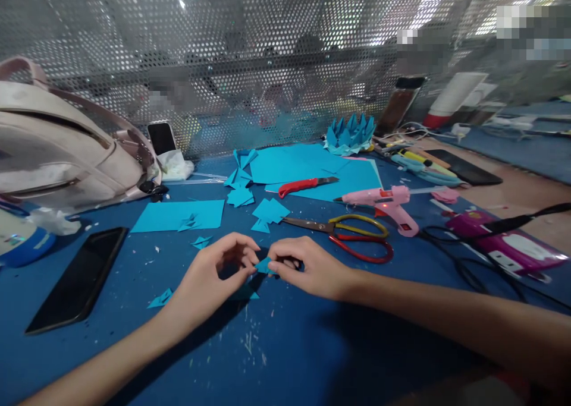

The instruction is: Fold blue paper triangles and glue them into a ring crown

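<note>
A small folded piece of blue paper (pixel 264 267) is held just above the table, between my two hands. The thumb and fingers of my right hand (pixel 312 267) pinch its right side. My left hand (pixel 222 267) is curled, with thumb and fingertips closed at the paper's left corner. Under and beside my left hand lie another blue triangle (pixel 245 293) and a folded blue piece (pixel 161 299). Beyond my hands are flat blue paper squares (pixel 270 211), scissors (pixel 341 230) with one yellow and one red handle, and a red-handled knife (pixel 306 186).
A pink glue gun (pixel 383 203) and a purple power strip (pixel 504 239) with black cables lie right. Blue sheets (pixel 289 163) and a spiky folded-paper piece (pixel 350 135) are at the back. Left are a dark phone (pixel 79 278) and a pale backpack (pixel 62 138). A perforated metal screen (pixel 250 55) stands behind.
</note>
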`<action>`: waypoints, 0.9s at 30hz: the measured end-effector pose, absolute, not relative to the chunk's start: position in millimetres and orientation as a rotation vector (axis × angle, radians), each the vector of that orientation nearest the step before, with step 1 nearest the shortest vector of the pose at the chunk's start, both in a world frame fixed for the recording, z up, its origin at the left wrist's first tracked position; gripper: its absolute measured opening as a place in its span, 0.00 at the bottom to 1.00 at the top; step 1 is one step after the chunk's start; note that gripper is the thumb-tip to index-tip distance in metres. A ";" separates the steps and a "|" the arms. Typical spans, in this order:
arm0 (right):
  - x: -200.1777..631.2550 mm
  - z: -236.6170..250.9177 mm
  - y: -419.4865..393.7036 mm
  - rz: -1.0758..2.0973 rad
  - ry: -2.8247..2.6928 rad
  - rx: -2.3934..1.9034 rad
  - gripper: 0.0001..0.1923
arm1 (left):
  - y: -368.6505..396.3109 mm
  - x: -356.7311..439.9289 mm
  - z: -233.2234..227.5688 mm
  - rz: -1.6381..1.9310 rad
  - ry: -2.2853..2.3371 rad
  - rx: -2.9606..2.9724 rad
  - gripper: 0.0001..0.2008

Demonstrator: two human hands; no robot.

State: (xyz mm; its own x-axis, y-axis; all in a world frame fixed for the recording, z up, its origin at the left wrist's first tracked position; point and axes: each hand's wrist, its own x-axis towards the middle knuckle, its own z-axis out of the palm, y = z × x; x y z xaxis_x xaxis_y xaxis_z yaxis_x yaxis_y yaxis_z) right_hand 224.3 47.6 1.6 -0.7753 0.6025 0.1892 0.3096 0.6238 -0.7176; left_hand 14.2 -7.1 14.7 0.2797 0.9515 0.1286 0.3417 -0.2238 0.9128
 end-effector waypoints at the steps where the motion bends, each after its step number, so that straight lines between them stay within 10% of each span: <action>1: 224.6 1.3 48.5 0.916 -2.469 -0.707 0.13 | -7.4 11.8 13.0 0.943 1.190 1.791 0.10; 10: 225.8 2.0 50.8 0.589 -2.694 -0.642 0.14 | -25.2 -7.0 0.1 0.932 0.947 2.994 0.11; 27: 230.9 15.8 51.5 0.442 -2.761 -0.733 0.15 | -35.1 3.8 -13.8 0.714 1.060 2.991 0.13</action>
State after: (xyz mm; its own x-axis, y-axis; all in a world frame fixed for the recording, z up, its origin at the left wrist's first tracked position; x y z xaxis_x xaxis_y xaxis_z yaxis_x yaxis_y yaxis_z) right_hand 230.9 51.5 15.8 -0.8422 0.5145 0.1609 0.4386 0.8276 -0.3503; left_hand 3.8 -35.1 -13.8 0.6923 0.5730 0.4387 0.6216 -0.7822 0.0408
